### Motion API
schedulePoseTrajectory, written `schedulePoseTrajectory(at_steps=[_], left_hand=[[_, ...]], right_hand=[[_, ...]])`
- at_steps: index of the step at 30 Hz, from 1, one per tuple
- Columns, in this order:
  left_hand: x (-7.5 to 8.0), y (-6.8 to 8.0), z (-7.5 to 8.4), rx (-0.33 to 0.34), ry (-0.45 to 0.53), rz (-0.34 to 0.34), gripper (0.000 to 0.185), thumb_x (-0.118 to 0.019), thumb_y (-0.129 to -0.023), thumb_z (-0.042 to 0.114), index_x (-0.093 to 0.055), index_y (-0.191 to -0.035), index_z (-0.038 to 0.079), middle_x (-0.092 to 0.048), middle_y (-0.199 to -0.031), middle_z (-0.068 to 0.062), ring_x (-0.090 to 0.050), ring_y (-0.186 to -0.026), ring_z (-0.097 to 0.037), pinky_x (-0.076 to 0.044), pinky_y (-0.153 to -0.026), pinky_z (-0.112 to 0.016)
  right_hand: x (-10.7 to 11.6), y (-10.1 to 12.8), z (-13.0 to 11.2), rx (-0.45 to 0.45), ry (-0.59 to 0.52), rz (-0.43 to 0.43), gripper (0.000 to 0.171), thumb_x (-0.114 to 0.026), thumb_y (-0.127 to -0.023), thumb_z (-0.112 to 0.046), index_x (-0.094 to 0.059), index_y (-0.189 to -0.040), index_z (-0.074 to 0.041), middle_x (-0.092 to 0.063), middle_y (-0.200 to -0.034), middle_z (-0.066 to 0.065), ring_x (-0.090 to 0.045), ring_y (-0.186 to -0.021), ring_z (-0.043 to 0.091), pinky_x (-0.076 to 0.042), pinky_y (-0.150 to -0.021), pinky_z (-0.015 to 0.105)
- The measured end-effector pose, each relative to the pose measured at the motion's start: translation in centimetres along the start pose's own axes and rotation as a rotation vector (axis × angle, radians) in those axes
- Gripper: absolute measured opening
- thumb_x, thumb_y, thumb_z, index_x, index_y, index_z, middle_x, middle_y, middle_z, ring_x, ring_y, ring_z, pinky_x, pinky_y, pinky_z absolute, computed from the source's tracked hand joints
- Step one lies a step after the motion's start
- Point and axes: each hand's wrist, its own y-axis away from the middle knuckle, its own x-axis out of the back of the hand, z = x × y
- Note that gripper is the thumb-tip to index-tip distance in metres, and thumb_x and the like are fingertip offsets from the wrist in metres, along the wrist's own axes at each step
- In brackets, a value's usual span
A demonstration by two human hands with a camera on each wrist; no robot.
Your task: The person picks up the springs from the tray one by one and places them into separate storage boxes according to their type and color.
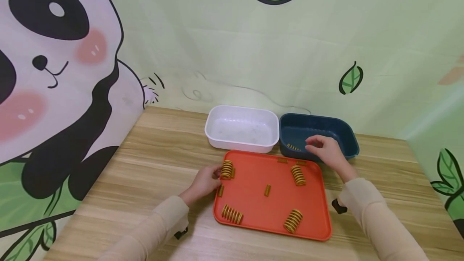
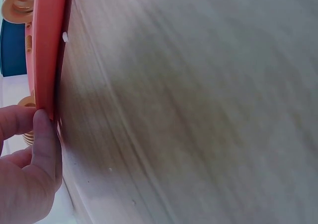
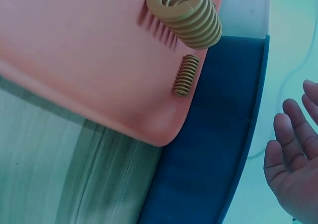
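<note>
My left hand [image 1: 204, 181] pinches the left rim of the orange-red tray [image 1: 250, 196] between thumb and fingers, as the left wrist view also shows. Close to those fingers stand a large yellow coil spring [image 1: 226, 169] and a small spring [image 1: 221, 190]. Over the dark blue bin [image 1: 348, 136] hovers my right hand [image 1: 328, 152], its fingers loosely bent and nothing visible in them. Inside that bin lies a small spring [image 1: 293, 147]. Other large springs sit near the tray's corners, one at the upper right [image 1: 298, 175]. A small spring [image 1: 267, 190] lies mid-tray.
A white bin [image 1: 243, 148] stands left of the blue one, touching or nearly touching it, behind the tray. All rest on a wooden table [image 1: 163, 148]. A printed cloth wall [image 1: 217, 43] rises behind the bins.
</note>
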Motion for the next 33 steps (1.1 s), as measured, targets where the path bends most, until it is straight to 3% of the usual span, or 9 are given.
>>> schedulePoseTrajectory(at_steps=[13,27,33], left_hand=[[0.0,0.0,0.1,0.001,0.001,0.005,0.048,-0.06,-0.065,-0.008,-0.059,-0.112,0.002,-0.061,-0.08,-0.009,-0.055,-0.071,-0.014,-0.045,-0.058,-0.021],[0.0,0.0,0.1,-0.002,-0.022,0.011,0.049,-0.06,-0.065,-0.007,-0.058,-0.113,0.001,-0.061,-0.08,-0.008,-0.055,-0.073,-0.015,-0.046,-0.061,-0.023],[0.0,0.1,0.1,0.007,-0.026,0.01,0.049,-0.06,-0.065,-0.007,-0.058,-0.113,0.001,-0.061,-0.081,-0.008,-0.055,-0.073,-0.016,-0.046,-0.061,-0.024]], right_hand=[[-0.9,1.4,0.1,0.025,-0.05,-0.048,0.031,-0.06,-0.082,-0.021,-0.061,-0.105,0.0,-0.063,-0.099,0.017,-0.056,-0.084,0.022,-0.047,-0.068,0.018],[-1.4,2.3,0.7,0.05,-0.027,-0.138,0.026,-0.06,-0.082,-0.015,-0.061,-0.103,0.001,-0.064,-0.093,0.014,-0.055,-0.08,0.019,-0.046,-0.07,0.023],[-1.8,2.3,1.4,0.054,0.017,-0.172,0.023,-0.058,-0.082,-0.011,-0.062,-0.101,0.001,-0.063,-0.096,0.015,-0.056,-0.082,0.022,-0.047,-0.074,0.032]])
